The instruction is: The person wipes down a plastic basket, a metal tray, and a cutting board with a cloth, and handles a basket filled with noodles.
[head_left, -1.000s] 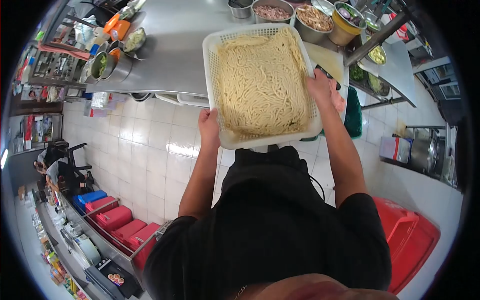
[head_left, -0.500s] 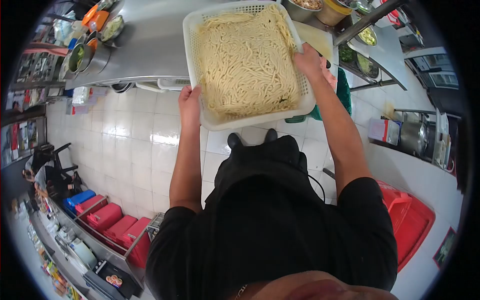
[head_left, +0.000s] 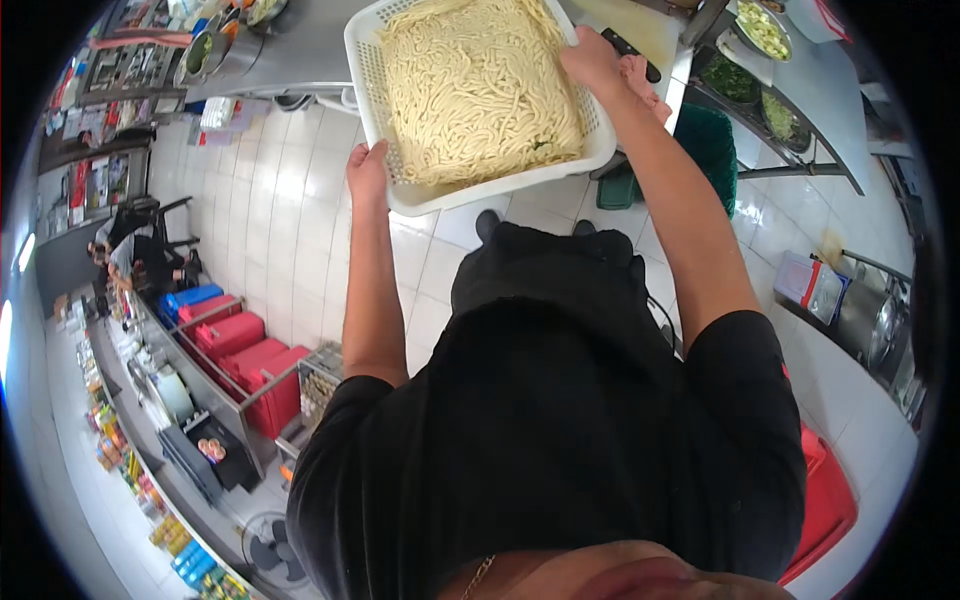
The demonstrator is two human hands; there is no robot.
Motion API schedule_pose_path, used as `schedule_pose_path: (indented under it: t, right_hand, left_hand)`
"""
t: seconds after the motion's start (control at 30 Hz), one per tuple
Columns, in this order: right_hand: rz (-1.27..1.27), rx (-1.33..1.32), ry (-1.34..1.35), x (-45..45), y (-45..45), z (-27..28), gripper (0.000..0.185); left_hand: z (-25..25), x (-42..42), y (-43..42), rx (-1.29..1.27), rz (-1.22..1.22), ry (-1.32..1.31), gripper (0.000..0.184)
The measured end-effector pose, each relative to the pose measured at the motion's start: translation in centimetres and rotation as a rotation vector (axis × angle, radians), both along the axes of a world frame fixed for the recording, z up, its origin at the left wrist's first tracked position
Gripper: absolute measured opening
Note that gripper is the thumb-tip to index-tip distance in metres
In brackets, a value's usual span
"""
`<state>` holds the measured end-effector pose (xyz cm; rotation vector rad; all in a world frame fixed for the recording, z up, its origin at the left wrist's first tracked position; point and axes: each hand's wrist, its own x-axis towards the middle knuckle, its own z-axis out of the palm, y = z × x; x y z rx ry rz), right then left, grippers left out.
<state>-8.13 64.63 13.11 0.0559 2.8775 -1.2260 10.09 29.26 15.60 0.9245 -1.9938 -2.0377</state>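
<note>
A white perforated basket full of pale noodles is held up in front of me, slightly tilted, over the near edge of the steel counter. My left hand is closed on its left side near the lower corner. On the right side, my right hand grips the rim near the upper part. A bit of green lies among the noodles. Just beyond my right hand are a black-handled knife and a pink cloth-like item by a cutting board.
Metal pots stand at the counter's left. Bowls of chopped vegetables and a green bin are on the right. Red bins line the lower left, a red container the lower right. Two people sit far left.
The basket has moved up and left in view, still in both hands, and its tilt has changed a little. The view has shifted, showing more floor and a fan at lower left.
</note>
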Motion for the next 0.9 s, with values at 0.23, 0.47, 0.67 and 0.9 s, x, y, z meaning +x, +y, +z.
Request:
schedule_pose_path:
  t: [0.23,0.47,0.67,0.9]
  right_hand:
    - [0.059,0.001,-0.013,1.7,0.5,1.6,0.041]
    - [0.523,-0.016,0.574,11.1,2.3,7.4,0.02]
    - [0.763,-0.001,0.413,15.4,2.1,7.4,0.018]
    - [0.861,0.1,0.458,14.1,1.2,7.3,0.012]
  left_hand:
    - [1.2,4.7,3.6,0.132,0.128,0.039,0.006]
    - [0.7,4.9,3.4,0.143,0.165,0.059,0.009]
    - [0.8,5.1,3.6,0.17,0.189,0.078,0.012]
    - [0.3,5.2,3.2,0.203,0.171,0.091,0.013]
